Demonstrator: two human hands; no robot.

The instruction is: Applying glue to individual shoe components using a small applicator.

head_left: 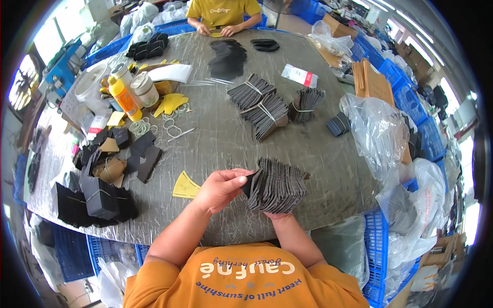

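My left hand [218,192] pinches the thick, dark-grey, fabric-like stack [280,187] at nine o'clock; my right hand [279,216], finger state hidden, should steady it from six.

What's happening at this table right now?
A person in an orange shirt has a thick stack of dark pieces over the near part of the table. The left hand pinches the stack's left end; the right hand is at its near edge, mostly hidden. A yellow piece lies left of the left hand. Farther off lie banded dark bundles. Across the table, another person has both hands at something yellow.
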